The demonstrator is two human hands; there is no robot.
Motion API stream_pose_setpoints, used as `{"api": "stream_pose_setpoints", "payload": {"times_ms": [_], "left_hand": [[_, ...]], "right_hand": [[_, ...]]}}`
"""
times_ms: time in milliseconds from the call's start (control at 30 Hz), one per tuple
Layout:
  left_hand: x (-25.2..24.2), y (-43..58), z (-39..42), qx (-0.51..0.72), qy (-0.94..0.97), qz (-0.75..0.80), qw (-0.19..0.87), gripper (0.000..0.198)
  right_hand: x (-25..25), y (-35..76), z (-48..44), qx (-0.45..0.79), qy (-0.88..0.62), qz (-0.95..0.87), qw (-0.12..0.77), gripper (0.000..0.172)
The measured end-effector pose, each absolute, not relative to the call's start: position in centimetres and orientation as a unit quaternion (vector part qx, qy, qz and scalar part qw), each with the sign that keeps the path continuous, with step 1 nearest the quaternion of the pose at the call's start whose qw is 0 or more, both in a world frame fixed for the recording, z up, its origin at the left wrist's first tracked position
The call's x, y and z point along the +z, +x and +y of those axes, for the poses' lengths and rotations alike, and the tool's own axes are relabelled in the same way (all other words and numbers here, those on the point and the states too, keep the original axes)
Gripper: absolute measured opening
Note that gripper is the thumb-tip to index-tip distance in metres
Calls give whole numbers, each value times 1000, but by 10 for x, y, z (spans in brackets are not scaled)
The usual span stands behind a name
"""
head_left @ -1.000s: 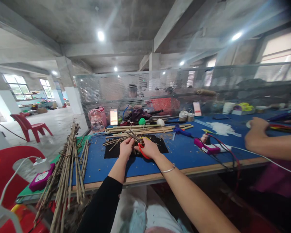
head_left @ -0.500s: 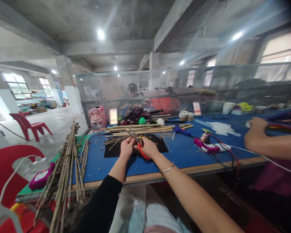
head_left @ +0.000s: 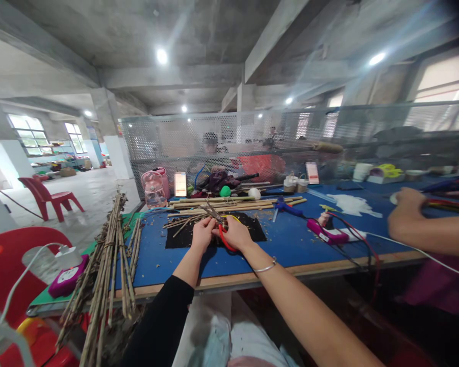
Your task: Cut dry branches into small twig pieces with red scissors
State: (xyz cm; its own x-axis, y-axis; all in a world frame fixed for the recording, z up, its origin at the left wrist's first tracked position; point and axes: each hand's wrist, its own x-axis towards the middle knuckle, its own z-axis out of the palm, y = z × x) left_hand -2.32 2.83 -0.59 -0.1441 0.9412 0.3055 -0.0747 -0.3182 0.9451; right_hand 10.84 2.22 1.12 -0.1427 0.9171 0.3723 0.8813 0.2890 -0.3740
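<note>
My right hand point(head_left: 235, 233) is closed around a pair of scissors point(head_left: 222, 235) with red and yellow handles. The metal blades point forward and left, parted slightly. Close against them, my left hand point(head_left: 203, 234) has its fingers pinched together; whatever it grips is too small to make out. Both hands are over a black mat point(head_left: 254, 228) strewn with plant scraps. Thin cut sticks point(head_left: 181, 222) lie on the mat's left part, and longer pale sticks point(head_left: 248, 205) run across the table just behind it.
A bundle of dry stalks point(head_left: 106, 265) hangs over the table's left edge. Right of the mat are a blue glue gun point(head_left: 286, 207) and a purple power strip point(head_left: 327, 232). A co-worker's arm point(head_left: 428, 219) reaches in from the right. A perforated metal screen point(head_left: 156, 140) stands behind the table.
The view has shifted slightly, so things sit a little further right. The scissor blades look somewhat more spread. Both hands keep nearly the same place over the mat.
</note>
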Motion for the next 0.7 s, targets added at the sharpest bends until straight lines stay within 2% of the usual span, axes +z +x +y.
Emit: {"api": "stream_pose_setpoints", "payload": {"times_ms": [167,400,700], "left_hand": [[-1,-24,24,636,499,435,396,35],[-5,-23,29,625,445,438,470,41],[-1,-22,26,623,460,433,461,25]], "right_hand": [[12,110,25,65,-604,-754,248,58],[17,114,22,50,-614,-750,242,48],[12,111,22,16,-564,-778,277,50]]}}
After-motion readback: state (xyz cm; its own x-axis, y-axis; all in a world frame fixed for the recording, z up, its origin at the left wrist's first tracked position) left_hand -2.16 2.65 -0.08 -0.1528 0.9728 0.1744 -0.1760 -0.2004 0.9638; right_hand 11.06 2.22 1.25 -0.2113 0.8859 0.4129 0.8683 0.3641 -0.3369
